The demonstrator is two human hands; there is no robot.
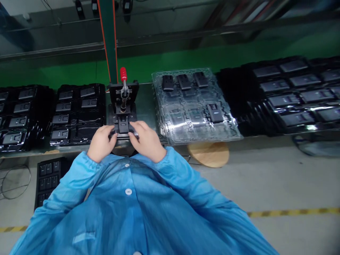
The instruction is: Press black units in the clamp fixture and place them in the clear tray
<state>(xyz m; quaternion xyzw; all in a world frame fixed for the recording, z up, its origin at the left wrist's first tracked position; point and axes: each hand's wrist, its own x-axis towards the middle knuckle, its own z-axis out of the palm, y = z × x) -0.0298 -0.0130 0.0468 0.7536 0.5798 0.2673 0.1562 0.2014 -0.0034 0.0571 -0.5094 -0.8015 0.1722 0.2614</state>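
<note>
A small black plastic case [123,125] with pale lettering lies flat in the bed of a black toggle-clamp fixture [134,112]. The clamp's red handle [123,74] points upward, with its plunger just behind the case. My left hand [102,142] is at the fixture's left side, thumb and forefinger apart. On the other side my right hand [147,140] has thumb and forefinger spread, their tips at the case's right edge. Neither hand is wrapped around anything visible. Some of the lower fingers are hidden under the hands.
Left of the fixture, black trays [79,136] hold several cases. A stack of clear trays [172,136] with several cases stands to the right, black trays [268,109] beyond it. Below the bench edge are a round wooden stool [212,156] and a black tray [39,193] of small parts.
</note>
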